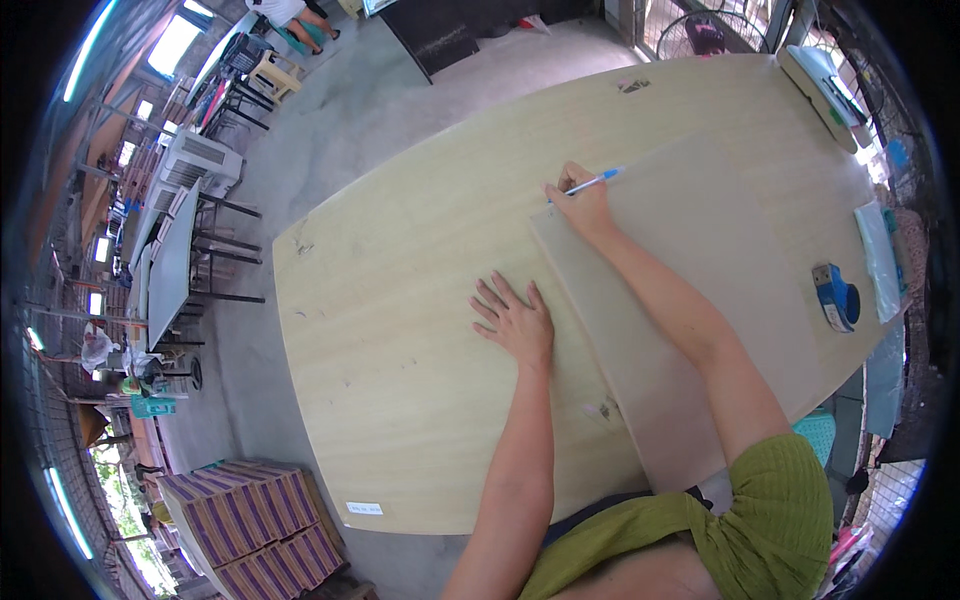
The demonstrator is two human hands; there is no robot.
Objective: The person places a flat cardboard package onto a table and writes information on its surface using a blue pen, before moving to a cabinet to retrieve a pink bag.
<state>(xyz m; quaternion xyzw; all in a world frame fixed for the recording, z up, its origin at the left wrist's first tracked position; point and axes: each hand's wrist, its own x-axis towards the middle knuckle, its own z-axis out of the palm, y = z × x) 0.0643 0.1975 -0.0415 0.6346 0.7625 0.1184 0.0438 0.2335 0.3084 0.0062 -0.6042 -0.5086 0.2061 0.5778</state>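
Note:
My right hand [583, 203] is closed round a ballpoint pen [597, 182] with a pale barrel and a blue end. The pen's lower end comes down at the far left corner of a large flat greyish-brown sheet [700, 250]. That sheet lies on a broad pale wood-toned tabletop [420, 240]. My left hand [517, 322] rests flat on the bare tabletop, left of the sheet's edge, with its fingers spread and nothing in it.
A blue tape dispenser [836, 298] stands near the table's right edge, beside a light blue plastic packet [877, 262]. A pale flat device [822, 95] sits at the far right corner. Striped cartons [255, 525] are stacked on the floor at lower left. Another person [293, 18] stands far off.

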